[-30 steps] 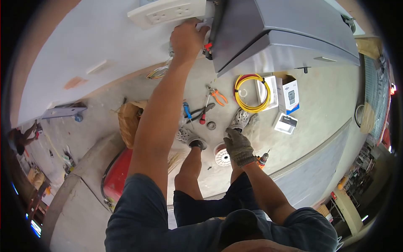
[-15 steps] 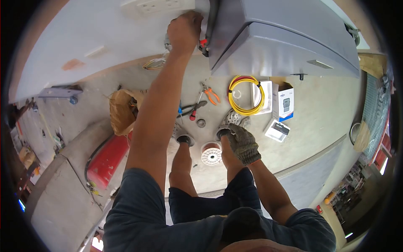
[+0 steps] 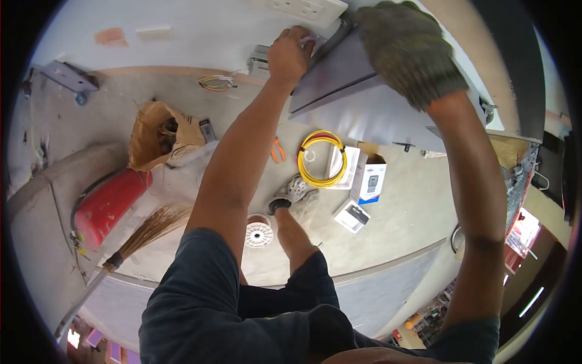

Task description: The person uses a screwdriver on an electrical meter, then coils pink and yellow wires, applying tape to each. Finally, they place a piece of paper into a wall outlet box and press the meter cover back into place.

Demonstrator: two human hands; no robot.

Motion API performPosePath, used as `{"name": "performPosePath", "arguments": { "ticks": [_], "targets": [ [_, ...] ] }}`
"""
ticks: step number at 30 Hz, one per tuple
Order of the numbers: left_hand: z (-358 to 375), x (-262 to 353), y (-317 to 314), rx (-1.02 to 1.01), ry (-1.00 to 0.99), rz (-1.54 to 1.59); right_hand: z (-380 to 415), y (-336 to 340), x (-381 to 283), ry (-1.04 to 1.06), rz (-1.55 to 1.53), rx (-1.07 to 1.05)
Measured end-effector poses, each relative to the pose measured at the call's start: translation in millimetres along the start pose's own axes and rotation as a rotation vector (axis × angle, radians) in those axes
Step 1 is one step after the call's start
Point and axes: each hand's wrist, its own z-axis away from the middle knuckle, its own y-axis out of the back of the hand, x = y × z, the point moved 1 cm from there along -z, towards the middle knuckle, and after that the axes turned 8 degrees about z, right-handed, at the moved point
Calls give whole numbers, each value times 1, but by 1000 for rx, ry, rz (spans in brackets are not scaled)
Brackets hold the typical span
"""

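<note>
My left hand (image 3: 290, 56), bare, is up at the white wall with its fingers pinched beside a dark pipe (image 3: 332, 41). Something small and pale shows at the fingertips; I cannot tell what it is. Just left of the hand a small grey box (image 3: 259, 60) is fixed to the wall, and a white socket plate (image 3: 309, 9) sits above. My right hand (image 3: 412, 57), in a knitted work glove, is raised over the grey metal cabinet (image 3: 357, 109) close to the pipe's upper end. Motion blurs the glove, and its fingers are bunched against the background.
On the floor lie a yellow cable coil (image 3: 322, 159), a product box (image 3: 371, 179), a small white box (image 3: 351, 215), orange-handled pliers (image 3: 277, 150) and a wire spool (image 3: 259, 233). Leftward are a paper bag (image 3: 145, 136), a red fire extinguisher (image 3: 112, 206) and a broom (image 3: 148, 233).
My gloved right hand has risen from near my knee to the top of the cabinet. The left hand has stayed at the wall by the pipe, while the view has shifted right.
</note>
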Motion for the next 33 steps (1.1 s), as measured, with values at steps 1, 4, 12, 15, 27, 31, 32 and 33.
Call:
{"name": "performPosePath", "arguments": {
  "ticks": [1,4,12,15,27,31,32,33],
  "targets": [
    [0,1,1,40,-12,-33,-11,-2,1,9,15,0],
    [0,7,1,126,134,-32,-38,-1,-2,-2,44,55],
    [34,9,-13,30,105,305,-54,-11,-15,-54,11,0],
    [44,12,-27,21,105,386,-54,-19,-14,-44,-48,85],
    [36,-7,-42,-50,77,357,-53,-23,-14,-68,-74,150],
    [40,11,-33,-151,349,439,-55,-23,-15,-93,-75,111],
    [40,6,-37,-149,348,440,-52,-19,-17,-93,-73,112],
    [40,1,-43,-120,322,477,-46,-16,-19,-92,-59,149]
  ]
}}
